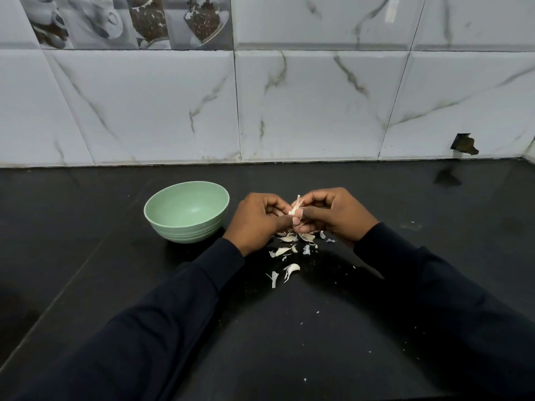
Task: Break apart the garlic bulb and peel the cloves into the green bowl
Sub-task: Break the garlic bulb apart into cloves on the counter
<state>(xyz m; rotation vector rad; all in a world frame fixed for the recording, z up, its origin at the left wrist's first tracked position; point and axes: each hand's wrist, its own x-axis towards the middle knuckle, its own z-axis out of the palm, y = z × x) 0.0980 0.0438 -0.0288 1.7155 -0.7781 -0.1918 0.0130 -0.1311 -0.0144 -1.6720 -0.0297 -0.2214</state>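
Observation:
My left hand [257, 219] and my right hand [337, 214] meet over the black counter, both pinching a pale garlic piece [296, 206] with loose skin sticking up between the fingertips. Most of the garlic is hidden by my fingers. The green bowl [186, 211] stands just left of my left hand, upright, and nothing shows inside it. Several torn garlic skins [285, 251] lie scattered on the counter below my hands, with two curled pieces [291, 270] nearer to me.
The black counter [115, 285] runs back to a white marble-tiled wall [289, 111]. A dark broken spot [463, 144] sits low on the wall at the right. Small white crumbs dot the counter in front.

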